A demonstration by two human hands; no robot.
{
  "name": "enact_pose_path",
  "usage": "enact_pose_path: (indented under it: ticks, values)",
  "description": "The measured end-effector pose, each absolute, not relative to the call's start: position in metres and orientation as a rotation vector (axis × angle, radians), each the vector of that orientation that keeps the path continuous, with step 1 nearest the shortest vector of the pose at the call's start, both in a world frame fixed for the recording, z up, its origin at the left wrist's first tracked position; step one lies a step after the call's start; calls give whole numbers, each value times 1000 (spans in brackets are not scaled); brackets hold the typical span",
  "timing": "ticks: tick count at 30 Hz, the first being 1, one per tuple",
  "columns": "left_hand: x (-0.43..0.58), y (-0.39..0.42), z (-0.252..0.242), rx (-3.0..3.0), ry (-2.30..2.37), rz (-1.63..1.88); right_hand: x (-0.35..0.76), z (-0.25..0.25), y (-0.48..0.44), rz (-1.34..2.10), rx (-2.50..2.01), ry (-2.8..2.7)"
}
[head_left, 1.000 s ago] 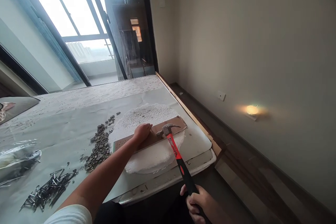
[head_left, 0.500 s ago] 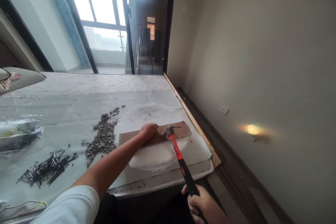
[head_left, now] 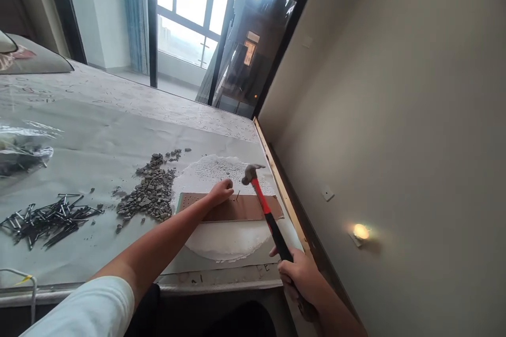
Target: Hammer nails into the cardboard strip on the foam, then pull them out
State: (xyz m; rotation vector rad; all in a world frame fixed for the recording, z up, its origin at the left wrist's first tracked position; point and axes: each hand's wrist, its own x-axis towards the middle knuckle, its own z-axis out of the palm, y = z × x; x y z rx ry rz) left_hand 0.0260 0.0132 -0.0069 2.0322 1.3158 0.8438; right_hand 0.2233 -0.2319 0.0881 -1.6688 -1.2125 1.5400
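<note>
A brown board point(head_left: 253, 208) with rows of small holes at its left end lies across a round white slab point(head_left: 233, 245). My left hand point(head_left: 220, 192) is closed and rests on the board's far edge; whatever its fingers hold, if anything, is hidden. Just right of it a thin nail point(head_left: 237, 196) stands up from the board. My right hand point(head_left: 295, 274) grips the black handle of a claw hammer point(head_left: 261, 197). The hammer's head is raised above the board's far side, a little right of the nail.
Grey stone-like rubble point(head_left: 150, 192) is heaped left of the slab. Loose nails point(head_left: 51, 218) lie in a pile farther left, near a clear plastic bag point(head_left: 23, 152). A wooden strip point(head_left: 282, 184) runs along the right edge. Beyond stands a wall with a lit lamp point(head_left: 361, 231).
The hammer head has lifted off the board, and a standing nail now shows beside my left hand. My left hand has shifted slightly. The camera view has tilted.
</note>
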Motion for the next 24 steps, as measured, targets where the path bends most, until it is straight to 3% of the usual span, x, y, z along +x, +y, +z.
enact_pose_path:
  ticks: [3, 9, 14, 24]
  values:
    - [26, 14, -9, 1912, 1278, 914, 222, 88, -231, 1610, -1697, -1207]
    - [27, 15, -10, 1766, 1205, 1021, 220, 105, -227, 1425, -1684, -1264]
    - [25, 16, -12, 1616, 1145, 1076, 218, 94, -220, 1582, -1804, -1304]
    - [25, 22, -19, 1557, 1132, 1111, 216, 75, -229, 1563, -1795, -1290]
